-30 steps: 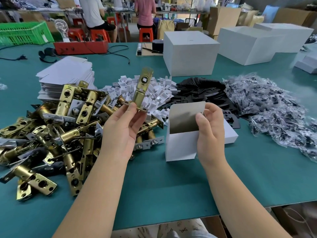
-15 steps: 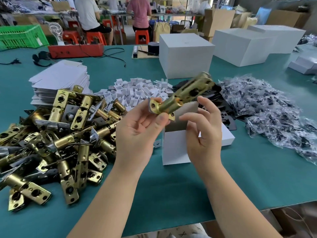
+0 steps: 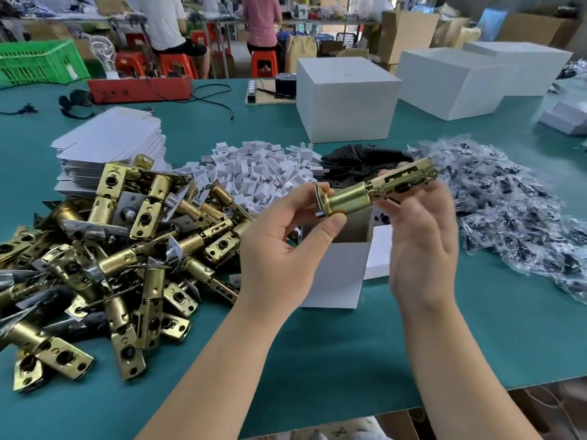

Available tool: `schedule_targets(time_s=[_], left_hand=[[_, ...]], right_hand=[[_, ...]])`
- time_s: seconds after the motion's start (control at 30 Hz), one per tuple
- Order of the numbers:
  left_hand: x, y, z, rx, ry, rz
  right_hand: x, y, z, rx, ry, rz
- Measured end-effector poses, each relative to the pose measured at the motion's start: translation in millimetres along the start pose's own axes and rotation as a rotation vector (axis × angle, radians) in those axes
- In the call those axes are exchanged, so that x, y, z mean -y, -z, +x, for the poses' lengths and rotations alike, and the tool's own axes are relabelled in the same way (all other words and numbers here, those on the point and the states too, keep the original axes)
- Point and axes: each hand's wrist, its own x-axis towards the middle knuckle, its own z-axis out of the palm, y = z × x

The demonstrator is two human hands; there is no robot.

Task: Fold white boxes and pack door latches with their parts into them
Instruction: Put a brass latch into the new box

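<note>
A brass door latch [image 3: 374,188] lies almost level in the air above a small folded white box [image 3: 336,274] that stands open on the green table [image 3: 317,360]. My left hand [image 3: 282,246] pinches the latch at its round face end. My right hand [image 3: 419,239] is blurred; its fingers curl round the flat tail end of the latch. A big heap of brass latches [image 3: 120,258] lies to the left. Behind it sits a stack of flat white box blanks [image 3: 111,144].
Piles of small white plastic parts [image 3: 254,173], black plates [image 3: 362,157] and bagged screws [image 3: 514,214] lie behind and right of the box. Large white boxes [image 3: 346,100] stand further back. The table's front edge runs below my forearms. People sit on red stools in the background.
My left hand has swung the latch from upright over the heap to nearly level over the box. My right hand has left the box flap and now holds the latch's tail end.
</note>
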Motion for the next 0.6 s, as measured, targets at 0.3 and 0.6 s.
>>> schedule_targets(time_s=[0.3,0.6], left_hand=[[0.2,2.7,-0.7,0.032,-0.062,0.096],[13.5,8.1,-2.9,0.07,-0.054,0.034]], right_hand=[[19.7,4.5,4.8,-0.087,0.042,-0.169],[26.2,10.8,18.0,-0.007,0.04,-0.259]])
